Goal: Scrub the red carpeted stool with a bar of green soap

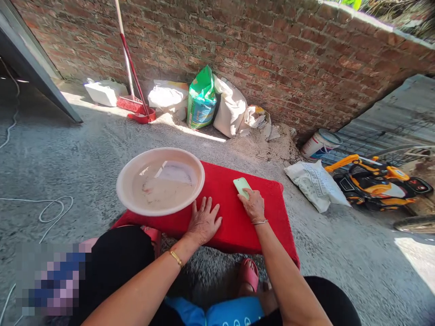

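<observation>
A red cloth point(227, 190) covers a low, bench-like surface in front of me. My left hand point(204, 222) lies flat on it with the fingers spread, close to the near rim of a wide pale basin point(126, 199) that holds cloudy water. To the right, my right hand point(252, 203) grips a pale green oblong block point(242, 184) with rounded corners, resting on or just over the cloth. Its underside is hidden, so I cannot tell if it has bristles.
Along the brick wall point(272, 59) stand a broom and red dustpan point(144, 117), a green sack point(203, 99) and white sacks point(231, 108). A paint bucket point(321, 144), a flat white bag point(316, 183) and a yellow toy excavator point(377, 181) lie right. A white cable point(56, 206) runs left.
</observation>
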Demonstrator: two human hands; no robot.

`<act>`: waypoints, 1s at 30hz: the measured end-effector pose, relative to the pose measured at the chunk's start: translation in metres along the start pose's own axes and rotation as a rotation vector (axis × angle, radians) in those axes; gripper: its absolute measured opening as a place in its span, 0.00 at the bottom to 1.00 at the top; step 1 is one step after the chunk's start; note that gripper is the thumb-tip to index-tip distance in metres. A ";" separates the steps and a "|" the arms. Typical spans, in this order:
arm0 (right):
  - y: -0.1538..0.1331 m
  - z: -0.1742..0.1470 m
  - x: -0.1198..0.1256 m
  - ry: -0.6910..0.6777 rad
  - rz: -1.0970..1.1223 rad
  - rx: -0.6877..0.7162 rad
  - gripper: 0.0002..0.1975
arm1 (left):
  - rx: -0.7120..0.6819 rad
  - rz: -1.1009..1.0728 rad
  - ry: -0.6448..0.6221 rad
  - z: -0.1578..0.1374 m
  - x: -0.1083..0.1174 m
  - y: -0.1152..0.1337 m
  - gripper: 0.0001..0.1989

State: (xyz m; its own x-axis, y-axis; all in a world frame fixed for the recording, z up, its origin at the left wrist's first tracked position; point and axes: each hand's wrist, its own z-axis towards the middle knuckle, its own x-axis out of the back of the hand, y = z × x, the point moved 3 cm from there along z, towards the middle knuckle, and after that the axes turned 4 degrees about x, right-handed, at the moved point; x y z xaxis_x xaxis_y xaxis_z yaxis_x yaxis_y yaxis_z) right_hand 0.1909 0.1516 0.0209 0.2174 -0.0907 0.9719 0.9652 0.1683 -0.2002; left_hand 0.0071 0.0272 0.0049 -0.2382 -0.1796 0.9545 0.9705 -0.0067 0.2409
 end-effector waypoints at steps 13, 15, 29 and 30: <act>0.140 -0.021 0.039 0.163 0.100 -0.469 0.27 | 0.025 -0.042 0.030 -0.003 -0.002 -0.001 0.23; 0.094 -0.005 0.022 0.184 0.148 -0.261 0.26 | 0.032 -0.035 0.024 -0.003 -0.003 -0.002 0.23; 0.018 0.030 0.011 -0.065 -0.050 -0.111 0.22 | 0.000 -0.022 0.000 -0.001 -0.001 0.000 0.24; 0.044 0.028 0.019 -0.058 -0.056 -0.194 0.23 | 0.002 -0.025 -0.003 -0.001 0.000 0.000 0.24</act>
State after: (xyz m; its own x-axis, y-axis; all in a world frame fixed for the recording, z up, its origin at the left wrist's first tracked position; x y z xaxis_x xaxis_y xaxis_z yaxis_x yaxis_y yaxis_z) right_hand 0.2336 0.1846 0.0344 0.1593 -0.0366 0.9865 0.9866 -0.0284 -0.1604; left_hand 0.0072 0.0264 0.0045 -0.2621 -0.1768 0.9487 0.9643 -0.0089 0.2648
